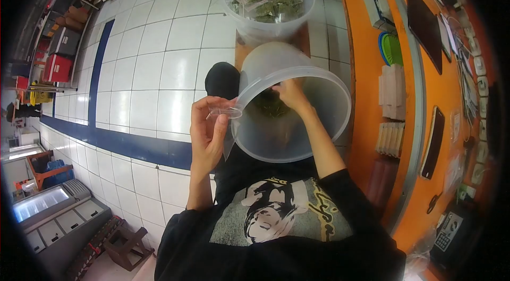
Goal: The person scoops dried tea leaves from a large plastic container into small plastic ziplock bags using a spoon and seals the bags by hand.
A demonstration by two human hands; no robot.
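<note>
1. One left hand (204, 135) pinches a clear bag (232, 114), mouth open, beside the tilted tub (271, 63).
2. Green leaves (273, 107) lie inside.
3. Right hand (292, 95) reaches in, apparently gathering; fingertips hidden, grip unclear. Lifting leaves would call for a secure pinch.

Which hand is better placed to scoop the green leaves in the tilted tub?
Probably your right hand: it reaches inside the tub, by the leaves, while your left hand holds a clear bag outside it.
</note>
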